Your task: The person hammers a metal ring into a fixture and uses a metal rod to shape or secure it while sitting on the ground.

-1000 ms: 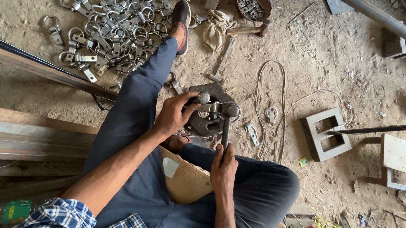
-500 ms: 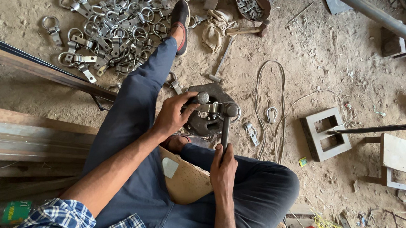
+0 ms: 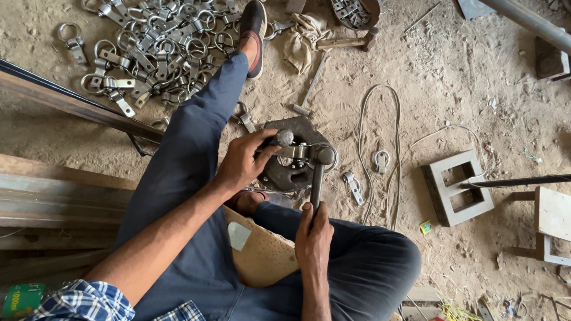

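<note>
Nothing has shifted since the earlier frames. One bending tool [image 3: 293, 156] sits on the dirt floor [image 3: 443, 85] at centre. Left hand [image 3: 244, 164] clenched on its knob; right hand [image 3: 313, 235] grasping its one lever [image 3: 316, 177]. Ring clamps [image 3: 159, 32], too many to count, heaped at 11 o'clock; one concrete block [image 3: 455, 186] at 3 o'clock.

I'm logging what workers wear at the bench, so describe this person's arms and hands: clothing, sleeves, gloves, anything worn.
Both hands are bare: no gloves, and no rings, watch or bands that I can see on the left hand or the right hand. Both forearms are uncovered too. The left arm comes out of a checked shirt sleeve in blue, white and dark lines, ending near the elbow. The right arm's sleeve is not in view.
</note>
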